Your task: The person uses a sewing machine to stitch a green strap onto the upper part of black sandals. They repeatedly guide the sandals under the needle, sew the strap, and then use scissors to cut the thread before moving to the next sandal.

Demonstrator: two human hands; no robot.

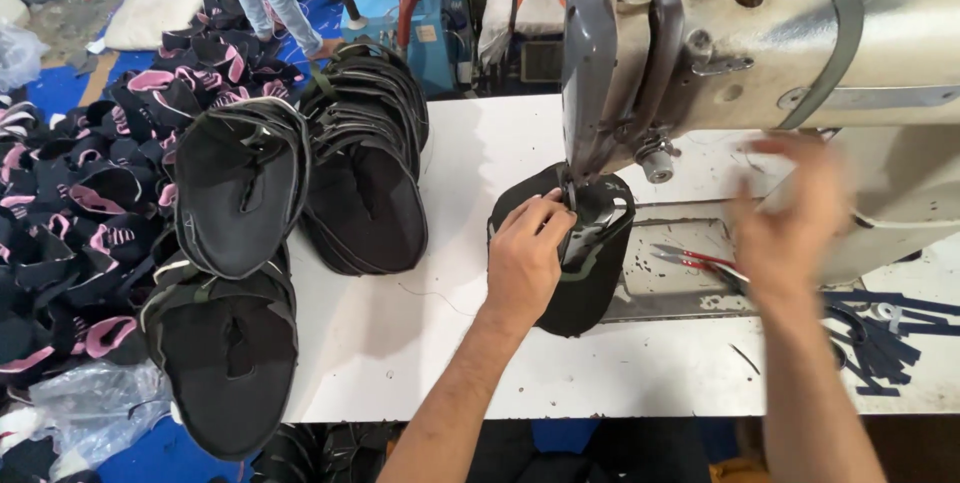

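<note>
Left hand (522, 261) pinching black shoe upper (580, 273) under sewing machine (700, 53) needle; right hand (790, 218) blurred, open, holding nothing, above scissors (690, 260)

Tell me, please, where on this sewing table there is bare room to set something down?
The widest bare patch of the white table lies between the stacks of black shoe uppers and the left hand. The front edge is also free. Around the sewing machine, the scissors and the right hand it is crowded.

left hand (522, 261) pressing black shoe upper (585, 273), sewing machine (720, 53)
</note>
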